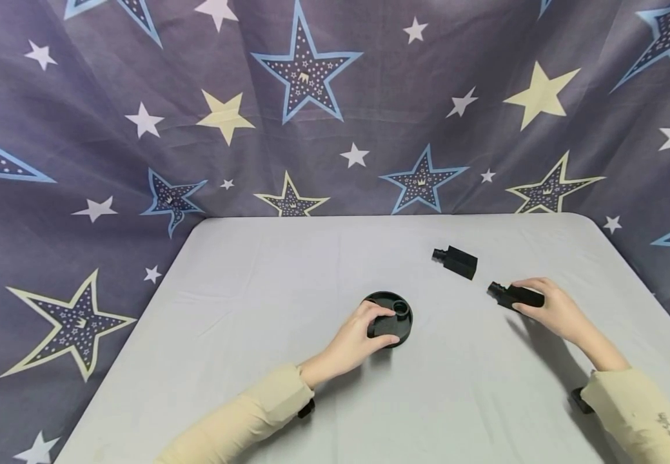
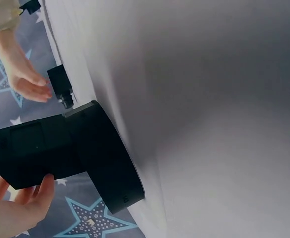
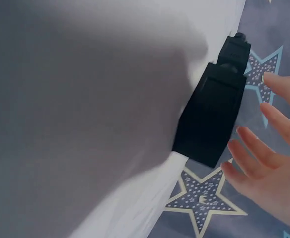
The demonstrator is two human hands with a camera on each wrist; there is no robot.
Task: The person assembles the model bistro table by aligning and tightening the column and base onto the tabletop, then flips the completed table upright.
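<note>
My left hand grips a black block on a round base, thumb on one side and fingers on the other. A small ring shows on the base in the head view. In the left wrist view the block rises from the wide round part, which stands on the table. Over to the right, my right hand is spread around a black rectangular block with a narrow neck. Between its fingers and that block the right wrist view shows a gap.
A second black block with a narrow neck lies farther back on the table. The white-covered table reaches a star-patterned cloth hanging behind it and along its sides.
</note>
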